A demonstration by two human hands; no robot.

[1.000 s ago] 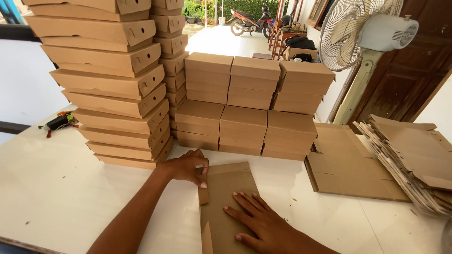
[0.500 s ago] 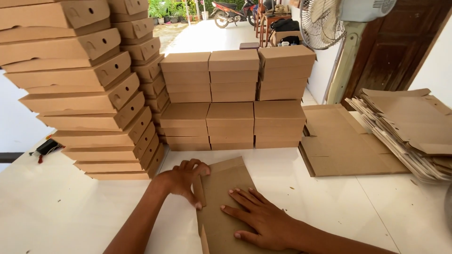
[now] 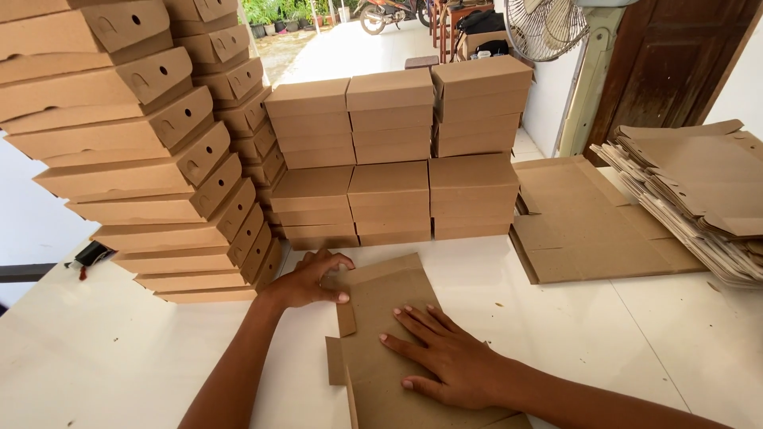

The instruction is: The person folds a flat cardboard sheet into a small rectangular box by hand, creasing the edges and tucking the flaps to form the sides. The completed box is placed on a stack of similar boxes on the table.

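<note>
A flat brown cardboard box blank (image 3: 389, 306) lies on the white table (image 3: 556, 334) in front of me. My left hand (image 3: 306, 280) rests on its left edge, fingers curled over a side flap near the far corner. My right hand (image 3: 445, 357) lies flat on the middle of the blank, fingers spread, pressing it down. Neither hand grips anything.
A leaning stack of folded cardboard boxes (image 3: 151, 151) rises at the left. Neat blocks of closed boxes (image 3: 397, 159) stand behind the blank. Flat blanks (image 3: 588, 226) and a loose pile (image 3: 699, 199) lie at the right. A standing fan (image 3: 556, 32) is behind.
The view has tilted and moved closer to the table. My left hand has shifted slightly along the blank's left flap; my right hand stays pressed on the cardboard.
</note>
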